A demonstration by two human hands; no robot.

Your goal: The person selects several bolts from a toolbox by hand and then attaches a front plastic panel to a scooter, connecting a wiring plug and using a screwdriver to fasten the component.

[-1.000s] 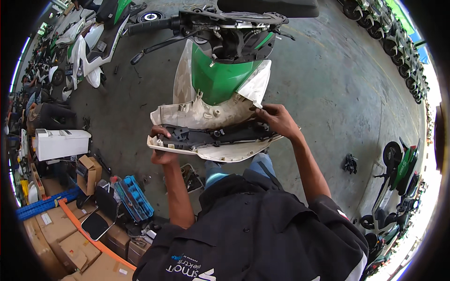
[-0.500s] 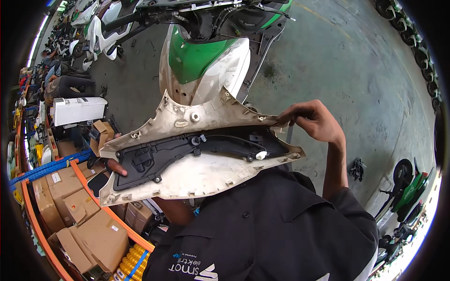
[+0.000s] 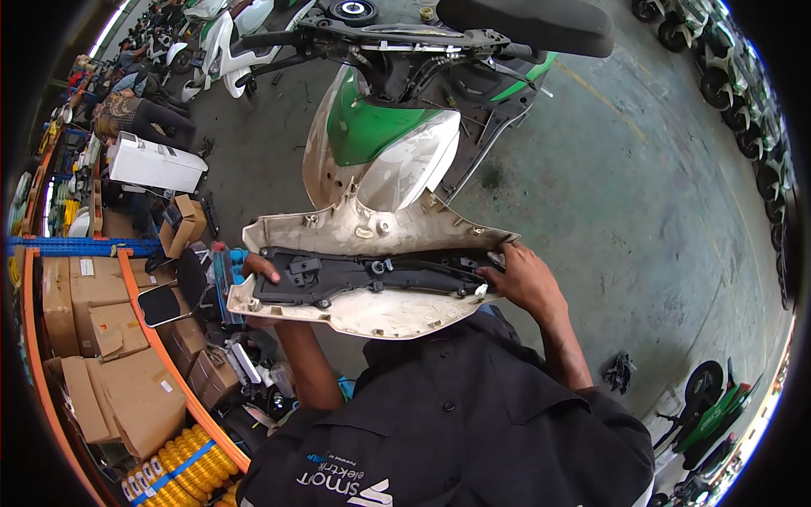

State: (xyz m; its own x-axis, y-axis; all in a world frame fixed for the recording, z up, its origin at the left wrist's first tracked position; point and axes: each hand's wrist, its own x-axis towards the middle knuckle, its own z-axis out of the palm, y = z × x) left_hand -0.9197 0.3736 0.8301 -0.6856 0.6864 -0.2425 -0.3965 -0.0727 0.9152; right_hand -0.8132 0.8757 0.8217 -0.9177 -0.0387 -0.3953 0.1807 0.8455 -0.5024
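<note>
Between my two hands lies a dirty white scooter body panel, its ribbed, clip-edged inner side facing up. A long black plastic part lies in its hollow, with a small white connector near the right end. My left hand grips the left end, thumb over the black part and the other fingers mostly hidden underneath. My right hand is closed round the right end, its thumb reaching inside. Just beyond the panel stands a scooter with a green and white front.
Orange-framed shelving with cardboard boxes and yellow coiled parts stands at left. A white box-shaped case is near a bent-over person. More scooters line the far right; a green one is at lower right.
My right hand has gone from pinching the upper right edge to wrapping round the right end. The panel now looks smaller and farther from my body. The view has shifted, showing more of the scooter.
</note>
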